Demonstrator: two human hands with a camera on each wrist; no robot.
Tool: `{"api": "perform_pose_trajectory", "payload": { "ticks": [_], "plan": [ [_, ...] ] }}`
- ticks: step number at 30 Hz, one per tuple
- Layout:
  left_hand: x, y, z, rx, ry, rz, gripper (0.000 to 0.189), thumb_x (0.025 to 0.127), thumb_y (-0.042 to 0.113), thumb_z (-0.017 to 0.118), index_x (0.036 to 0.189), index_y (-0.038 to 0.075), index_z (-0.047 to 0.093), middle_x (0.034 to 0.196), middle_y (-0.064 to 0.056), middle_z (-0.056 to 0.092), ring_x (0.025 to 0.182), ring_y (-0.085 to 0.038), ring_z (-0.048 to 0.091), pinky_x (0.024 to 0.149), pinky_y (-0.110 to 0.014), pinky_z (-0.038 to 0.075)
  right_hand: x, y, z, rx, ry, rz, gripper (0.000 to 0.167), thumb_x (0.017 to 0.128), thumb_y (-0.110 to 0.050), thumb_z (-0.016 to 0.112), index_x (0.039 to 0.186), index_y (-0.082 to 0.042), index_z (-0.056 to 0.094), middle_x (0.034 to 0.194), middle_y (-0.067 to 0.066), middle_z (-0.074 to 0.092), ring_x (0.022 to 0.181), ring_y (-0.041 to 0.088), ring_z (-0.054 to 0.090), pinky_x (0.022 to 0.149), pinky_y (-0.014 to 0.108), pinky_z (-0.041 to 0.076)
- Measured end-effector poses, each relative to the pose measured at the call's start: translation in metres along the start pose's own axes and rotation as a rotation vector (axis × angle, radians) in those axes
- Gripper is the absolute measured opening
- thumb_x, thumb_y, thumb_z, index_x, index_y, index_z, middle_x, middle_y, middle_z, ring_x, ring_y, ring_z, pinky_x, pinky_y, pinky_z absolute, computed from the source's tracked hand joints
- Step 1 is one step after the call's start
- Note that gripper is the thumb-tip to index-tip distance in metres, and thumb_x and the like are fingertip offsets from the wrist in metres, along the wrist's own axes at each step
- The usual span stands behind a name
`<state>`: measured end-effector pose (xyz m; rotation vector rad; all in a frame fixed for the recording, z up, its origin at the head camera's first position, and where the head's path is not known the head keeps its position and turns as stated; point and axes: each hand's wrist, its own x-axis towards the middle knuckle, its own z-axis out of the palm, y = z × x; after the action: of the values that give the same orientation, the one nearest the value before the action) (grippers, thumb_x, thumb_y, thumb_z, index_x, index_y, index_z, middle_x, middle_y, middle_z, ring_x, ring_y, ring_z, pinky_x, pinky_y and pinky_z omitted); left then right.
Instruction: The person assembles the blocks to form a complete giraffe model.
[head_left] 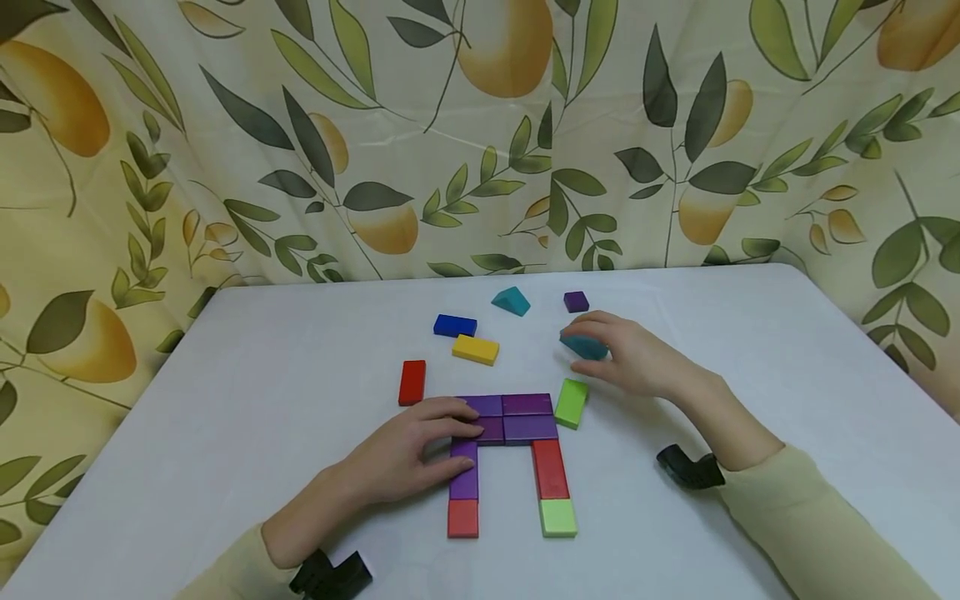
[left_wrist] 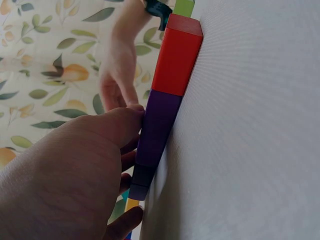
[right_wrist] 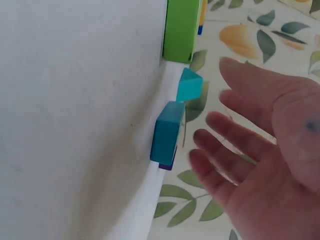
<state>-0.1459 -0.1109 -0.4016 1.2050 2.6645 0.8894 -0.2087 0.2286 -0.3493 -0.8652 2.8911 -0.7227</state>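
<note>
Lying toward the far edge of the table, right of its middle, the teal block sits between the spread thumb and fingers of the right hand, which is not gripping it; picking that block up seems the step in hand, and the next move would call for closing the fingers round its sides. The right forearm slants from the near right toward the far edge, while the left hand, grasping nothing, rests thumb and extended fingers on the purple blocks.
</note>
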Motion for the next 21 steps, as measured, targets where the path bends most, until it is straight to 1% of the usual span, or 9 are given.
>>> {"api": "perform_pose_trajectory", "payload": {
  "ticks": [2, 6, 9, 16, 21],
  "plan": [
    [0.0, 0.0, 0.0, -0.003, -0.001, -0.002, 0.035, 0.095, 0.028, 0.072, 0.129, 0.018, 0.071, 0.14, 0.007, 0.055, 0.135, -0.014, 0.044, 0.108, -0.039, 0.044, 0.003, 0.003, 0.001, 0.01, -0.033, 0.02, 0.044, 0.092, -0.014, 0.074, 0.133, 0.0, 0.063, 0.14, 0.021, 0.054, 0.132, 0.043, 0.047, 0.107, 0.058, 0.04],
    [0.0, 0.0, 0.0, -0.009, -0.003, -0.003, 0.036, 0.095, 0.028, 0.072, 0.129, 0.018, 0.07, 0.14, 0.007, 0.055, 0.135, -0.014, 0.044, 0.108, -0.039, 0.044, 0.008, 0.01, 0.005, 0.018, -0.116, 0.033, 0.05, 0.094, -0.014, 0.072, 0.14, -0.001, 0.058, 0.151, 0.023, 0.044, 0.14, 0.046, 0.035, 0.111, 0.062, 0.032],
    [0.0, 0.0, -0.001, -0.009, -0.004, -0.002, 0.036, 0.095, 0.028, 0.073, 0.129, 0.018, 0.07, 0.14, 0.007, 0.055, 0.135, -0.014, 0.044, 0.108, -0.038, 0.044, 0.008, 0.014, 0.007, 0.01, -0.148, 0.033, 0.052, 0.094, -0.014, 0.07, 0.142, 0.0, 0.055, 0.153, 0.024, 0.04, 0.141, 0.047, 0.033, 0.112, 0.062, 0.03],
    [0.0, 0.001, -0.001, -0.005, -0.009, -0.003, 0.036, 0.095, 0.028, 0.073, 0.13, 0.019, 0.07, 0.14, 0.007, 0.055, 0.135, -0.014, 0.044, 0.107, -0.039, 0.044, 0.006, 0.017, 0.008, -0.027, -0.138, 0.07, 0.054, 0.095, -0.015, 0.069, 0.144, 0.001, 0.053, 0.151, 0.024, 0.043, 0.139, 0.047, 0.036, 0.112, 0.061, 0.031],
    [0.0, 0.001, -0.001, -0.001, -0.01, -0.005, 0.036, 0.095, 0.029, 0.072, 0.13, 0.019, 0.07, 0.14, 0.007, 0.055, 0.135, -0.014, 0.044, 0.108, -0.039, 0.044, 0.005, 0.018, 0.005, -0.071, -0.118, 0.086, 0.055, 0.094, -0.019, 0.072, 0.142, 0.001, 0.055, 0.144, 0.025, 0.047, 0.131, 0.048, 0.041, 0.106, 0.062, 0.039]
  ]
}}
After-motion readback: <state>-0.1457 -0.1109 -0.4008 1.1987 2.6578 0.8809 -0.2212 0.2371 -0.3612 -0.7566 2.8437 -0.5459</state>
